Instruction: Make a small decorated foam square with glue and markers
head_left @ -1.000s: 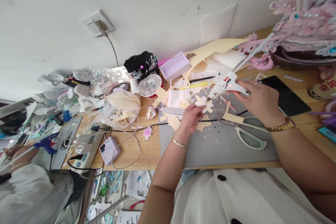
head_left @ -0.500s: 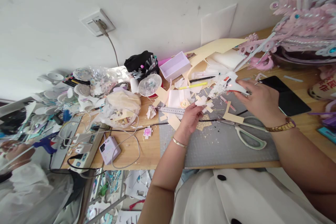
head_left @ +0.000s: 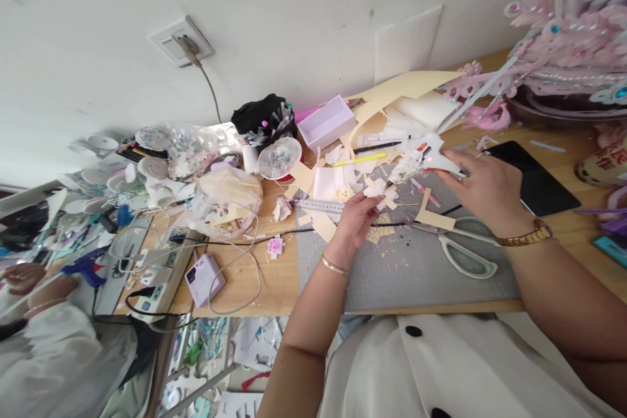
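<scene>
My right hand is closed round the handle of a white hot glue gun, whose nozzle points down and left. In a pinch, my left hand holds a small white paper piece close under the nozzle tip. Just beyond the left fingers lies a small cream smiley-face piece. A clear ruler is beside the left hand. Cream paper scraps lie on the grey cutting mat. Scissors with pale green handles rest below my right hand.
A black phone-like slab lies to the right. Behind are a yellow pen, a lilac box and a bowl of beads. Left stand a power strip and a blue glue gun, near a co-worker's hands.
My own hands, the glue gun and the paper piece hold nearly still. At the far left, the co-worker's hands and sleeve have shifted, with both hands now showing.
</scene>
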